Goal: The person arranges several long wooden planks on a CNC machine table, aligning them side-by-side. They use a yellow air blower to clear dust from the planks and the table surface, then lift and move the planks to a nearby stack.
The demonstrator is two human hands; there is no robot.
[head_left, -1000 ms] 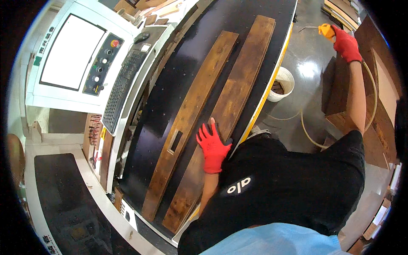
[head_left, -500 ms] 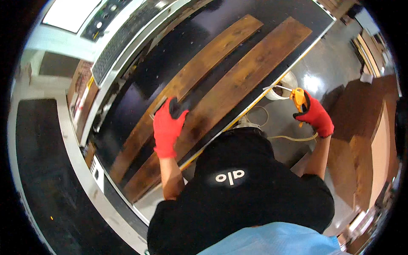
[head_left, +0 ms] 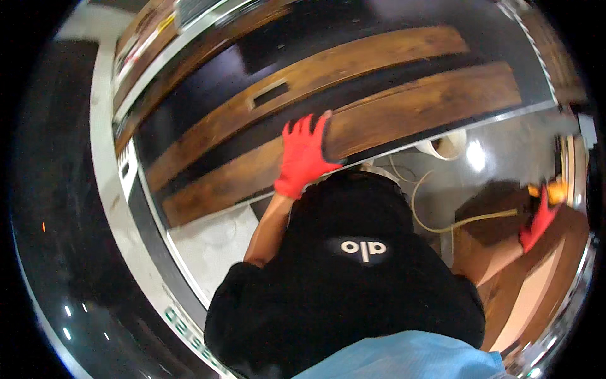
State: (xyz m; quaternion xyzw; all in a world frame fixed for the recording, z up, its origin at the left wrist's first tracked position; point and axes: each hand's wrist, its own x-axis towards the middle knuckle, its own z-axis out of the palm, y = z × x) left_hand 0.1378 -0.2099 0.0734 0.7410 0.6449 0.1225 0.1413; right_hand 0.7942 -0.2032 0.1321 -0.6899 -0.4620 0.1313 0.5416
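Observation:
Two long brown wood planks lie side by side on a black table. My left hand [head_left: 306, 155], in a red glove with dark fingertips, is over the near plank [head_left: 416, 110], fingers spread and nothing held. It seems to touch the plank's surface. On the far plank [head_left: 360, 60] sits a dark rectangle with a pale edge [head_left: 270, 93]; whether it is an opening or a separate piece I cannot tell. Far to the right, my gloved right hand [head_left: 540, 221] is closed on an orange air blow gun [head_left: 555, 191], partly blurred. A yellowish hose [head_left: 476, 220] runs to that hand.
A white bucket [head_left: 445, 145] stands on the grey floor beyond the table's near edge. Brown boards [head_left: 499, 265] are stacked at my right. A pale rail [head_left: 104, 170] borders a black surface [head_left: 57, 189] on the left.
My view has turned. My left hand has come from the far plank to the near one, uncovering the dark rectangle. My right hand has swung outward, away from the table, with the blow gun.

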